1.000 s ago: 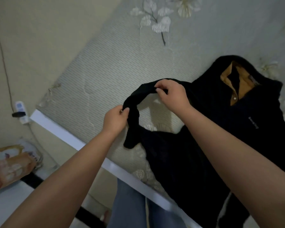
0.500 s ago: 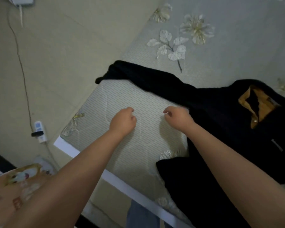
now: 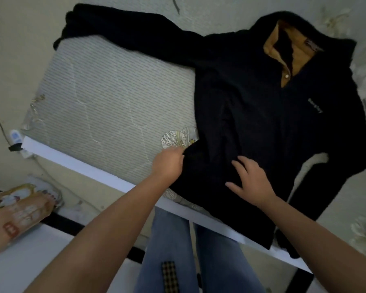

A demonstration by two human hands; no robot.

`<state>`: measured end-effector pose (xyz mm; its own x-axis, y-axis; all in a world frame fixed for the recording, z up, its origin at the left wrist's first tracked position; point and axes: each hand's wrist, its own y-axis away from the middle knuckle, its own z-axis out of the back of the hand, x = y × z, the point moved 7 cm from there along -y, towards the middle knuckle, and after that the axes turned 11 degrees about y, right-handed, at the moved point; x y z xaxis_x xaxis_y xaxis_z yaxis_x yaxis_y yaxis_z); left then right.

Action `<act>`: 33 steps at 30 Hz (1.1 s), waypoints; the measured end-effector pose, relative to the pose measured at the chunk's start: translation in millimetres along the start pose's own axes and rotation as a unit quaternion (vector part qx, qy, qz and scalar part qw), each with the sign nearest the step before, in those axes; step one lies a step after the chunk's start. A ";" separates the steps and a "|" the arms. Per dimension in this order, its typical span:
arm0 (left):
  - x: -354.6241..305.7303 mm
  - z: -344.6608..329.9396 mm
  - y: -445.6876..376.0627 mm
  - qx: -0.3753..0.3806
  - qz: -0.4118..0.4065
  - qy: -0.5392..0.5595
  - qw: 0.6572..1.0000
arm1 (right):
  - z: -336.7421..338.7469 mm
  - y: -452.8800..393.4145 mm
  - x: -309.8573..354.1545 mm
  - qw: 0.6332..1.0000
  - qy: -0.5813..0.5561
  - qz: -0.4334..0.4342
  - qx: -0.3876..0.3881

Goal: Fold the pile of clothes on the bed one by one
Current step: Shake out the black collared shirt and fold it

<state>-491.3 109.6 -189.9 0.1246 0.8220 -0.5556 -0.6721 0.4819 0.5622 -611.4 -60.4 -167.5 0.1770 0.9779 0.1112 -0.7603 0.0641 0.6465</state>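
Note:
A black fleece pullover (image 3: 262, 127) with a mustard-lined collar lies front up on the bed (image 3: 106, 98). Its left sleeve (image 3: 123, 32) stretches straight out toward the far left corner of the mattress. My left hand (image 3: 169, 163) pinches the pullover's lower left hem edge. My right hand (image 3: 249, 180) lies flat with fingers spread on the lower front of the pullover. The right sleeve runs down the right side to the bed's edge.
The bed's white front rail (image 3: 106, 174) runs diagonally below my hands. A printed cushion (image 3: 17, 210) sits at the lower left on a white surface. A white plug adapter (image 3: 15, 138) hangs by the wall at left. My jeans (image 3: 178, 254) show below the rail.
The left sleeve, held up in both hands a second ago, was laid out flat toward the far left. Both hands have since moved down to the pullover's lower hem.

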 end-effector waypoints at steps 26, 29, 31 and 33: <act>-3.1 -71.4 86.6 0.055 -0.015 -0.221 0.973 | -112.3 118.2 -10.6 0.995 0.063 0.038 0.065; 5.8 -76.3 90.6 0.096 -0.009 -0.278 0.956 | -125.6 137.8 -35.5 0.987 0.091 0.034 0.125; 13.0 -75.4 93.5 0.099 0.002 -0.308 0.946 | -113.6 141.2 -36.4 0.993 0.069 0.042 0.081; 17.9 -69.0 94.0 0.077 0.018 -0.309 0.948 | -99.0 142.8 -22.6 0.992 0.079 0.097 0.011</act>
<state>-602.6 148.7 -189.3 0.5397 0.8363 -0.0963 -0.5748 0.4497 0.6836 -785.8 -53.7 -152.4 -0.0723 0.9905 0.1172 -0.7559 -0.1311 0.6414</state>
